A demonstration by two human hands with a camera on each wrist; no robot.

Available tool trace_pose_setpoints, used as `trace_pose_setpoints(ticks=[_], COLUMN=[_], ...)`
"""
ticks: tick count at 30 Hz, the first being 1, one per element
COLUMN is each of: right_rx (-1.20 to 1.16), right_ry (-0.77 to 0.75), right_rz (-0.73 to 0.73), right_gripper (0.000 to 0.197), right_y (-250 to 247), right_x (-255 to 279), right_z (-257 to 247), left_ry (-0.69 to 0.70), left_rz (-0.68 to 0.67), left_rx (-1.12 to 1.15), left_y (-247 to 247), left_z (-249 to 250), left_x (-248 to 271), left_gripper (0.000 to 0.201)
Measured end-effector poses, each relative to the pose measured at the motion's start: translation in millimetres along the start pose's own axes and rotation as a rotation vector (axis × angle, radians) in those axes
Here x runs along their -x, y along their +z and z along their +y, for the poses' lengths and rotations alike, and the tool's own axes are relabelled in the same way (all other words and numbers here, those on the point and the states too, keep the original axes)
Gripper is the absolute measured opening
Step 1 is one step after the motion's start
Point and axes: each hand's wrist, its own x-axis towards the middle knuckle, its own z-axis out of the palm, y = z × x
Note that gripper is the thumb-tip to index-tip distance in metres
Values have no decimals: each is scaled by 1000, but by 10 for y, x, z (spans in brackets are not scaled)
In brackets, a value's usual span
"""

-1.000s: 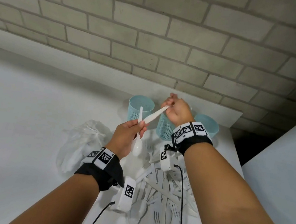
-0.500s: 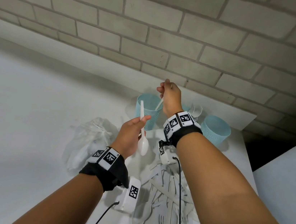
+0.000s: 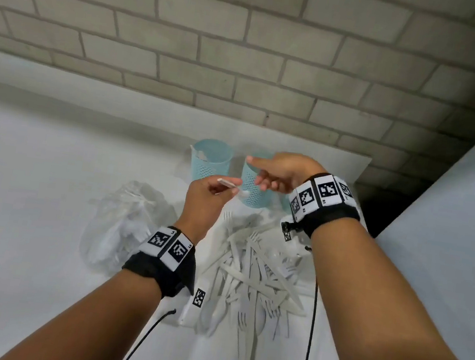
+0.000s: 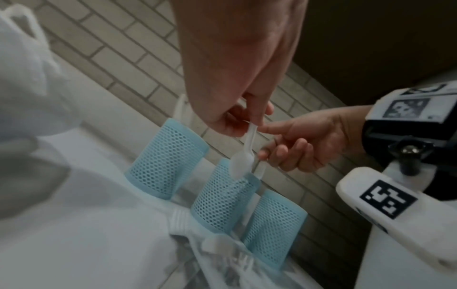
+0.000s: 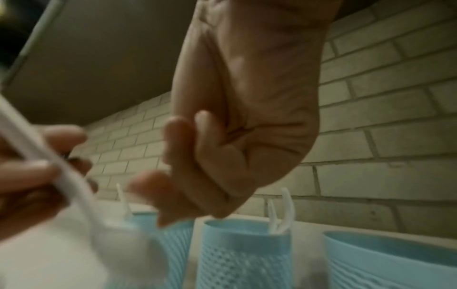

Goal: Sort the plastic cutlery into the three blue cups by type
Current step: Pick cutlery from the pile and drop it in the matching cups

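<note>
On the left of the white surface (image 3: 14, 211) lies a crumpled clear plastic bag (image 3: 126, 222) with white cutlery inside. Just right of it, the left hand (image 3: 207, 195) is raised, and its thumb and fingers pinch the handle of a white plastic spoon (image 4: 243, 156). In the left wrist view the spoon hangs bowl-down over the rim of the middle cup (image 4: 222, 199); whether it touches that rim cannot be told.

Behind the hands, three blue mesh cups stand in a row along the back edge of the surface, by the brick wall (image 3: 248, 45). The left cup (image 3: 211, 159) has a white piece showing at its rim. The middle cup holds white handles that stick up above its rim in the right wrist view. The right cup (image 4: 272, 226) is mostly hidden behind the right wrist in the head view.

In front of the cups, between the forearms, a loose pile of white cutlery (image 3: 253, 281) of forks, knives and spoons lies on the surface.

The right hand (image 3: 279, 170) hovers above the middle cup, fingers loosely curled with the index finger out, holding nothing, just beside the spoon and the left hand. Both wrists carry black bands with square markers.
</note>
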Motion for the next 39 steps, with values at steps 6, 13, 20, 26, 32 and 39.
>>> trace_pose_setpoints(ticks=[6, 13, 20, 26, 32, 39], right_rx=[-177, -620, -862, -505, -184, 318], right_ry=[107, 35, -207, -109, -106, -122], right_rz=[-99, 69, 925, 1008, 993, -118], right_gripper=[39, 22, 15, 22, 34, 25], right_y=[94, -92, -673, -593, -420, -62], right_x=[21, 185, 163, -271, -75, 271], right_z=[418, 701, 688, 961, 864, 445], left_ry=[50, 18, -370, -530, -556, -554], left_rz=[-153, -186, -144, -248, -302, -312], left_rx=[-72, -69, -674, -1071, -1077, -1095], left_y=[279, 508, 424, 397, 394, 425], left_z=[-75, -99, -373, -409, -439, -433], left_x=[134, 200, 46, 74, 65, 105], left_gripper=[34, 30, 41, 87, 98, 101])
